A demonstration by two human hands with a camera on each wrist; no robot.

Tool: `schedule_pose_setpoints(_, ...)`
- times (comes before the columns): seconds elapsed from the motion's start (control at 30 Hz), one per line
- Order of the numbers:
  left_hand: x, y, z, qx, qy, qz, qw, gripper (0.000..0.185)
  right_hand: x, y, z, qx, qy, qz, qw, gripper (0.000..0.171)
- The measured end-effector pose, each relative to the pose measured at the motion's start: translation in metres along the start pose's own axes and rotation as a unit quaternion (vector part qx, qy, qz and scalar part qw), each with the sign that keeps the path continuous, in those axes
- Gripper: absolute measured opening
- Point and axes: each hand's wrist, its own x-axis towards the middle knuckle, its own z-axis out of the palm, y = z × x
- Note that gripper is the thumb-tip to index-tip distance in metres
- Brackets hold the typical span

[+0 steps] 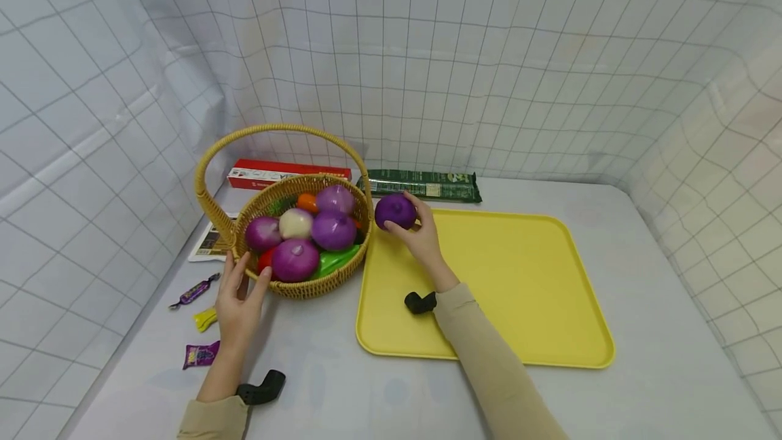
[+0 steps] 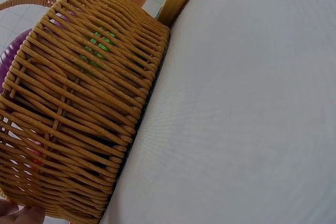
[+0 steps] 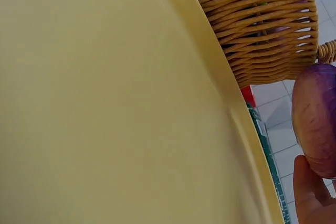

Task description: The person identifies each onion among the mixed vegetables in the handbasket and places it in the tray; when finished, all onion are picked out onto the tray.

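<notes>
My right hand (image 1: 423, 236) holds a purple onion (image 1: 394, 211) between thumb and fingers, raised beside the basket's right rim over the tray's back left corner. In the right wrist view, the onion (image 3: 316, 121) shows at the right edge. My left hand (image 1: 238, 307) grips the front left rim of the wicker basket (image 1: 324, 285), below the foot of its tall handle. Several purple onions (image 1: 296, 261), a whitish round vegetable (image 1: 296, 225), a green pepper-like piece (image 1: 334, 261) and something red (image 1: 265, 261) fill the basket. The left wrist view shows its woven side (image 2: 79, 98).
A yellow tray (image 1: 507, 290) lies right of the basket. Behind stand a red box (image 1: 263, 174) and a green package (image 1: 427, 185). Left are a flat packet (image 1: 210, 243), a purple candy (image 1: 195, 292), a yellow wrapper (image 1: 205, 318) and a purple packet (image 1: 201, 354). Gridded white sheets enclose the table.
</notes>
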Motion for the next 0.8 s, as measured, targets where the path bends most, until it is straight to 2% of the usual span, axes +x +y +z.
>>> schedule_pose_setpoints(0.13,0.0,0.0,0.0,-0.003,0.0,0.003,1.0,0.055,0.005,0.016,-0.002,0.001,-0.01,0.025,1.0,0.07)
schedule_pose_setpoints(0.33,0.0,0.0,0.0,-0.006,0.002,0.002,1.0,0.055,0.009,0.048,-0.002,-0.052,-0.009,0.042,0.998,0.069)
schedule_pose_setpoints(0.53,0.0,-0.001,0.0,-0.003,0.001,0.007,1.0,0.055,0.008,0.053,-0.002,-0.077,-0.018,0.052,0.996,0.073)
schedule_pose_setpoints(0.6,0.0,-0.001,0.0,-0.002,0.001,0.007,1.0,0.055,0.006,0.046,-0.002,-0.085,-0.026,0.062,0.994,0.076)
schedule_pose_setpoints(0.7,0.0,0.0,0.0,0.0,0.002,0.006,1.0,0.054,0.005,0.039,-0.002,-0.116,-0.027,0.043,0.992,0.08)
schedule_pose_setpoints(0.8,-0.001,0.002,-0.001,0.001,0.0,0.005,1.0,0.054,0.004,0.031,-0.003,-0.136,-0.003,-0.016,0.991,0.077)
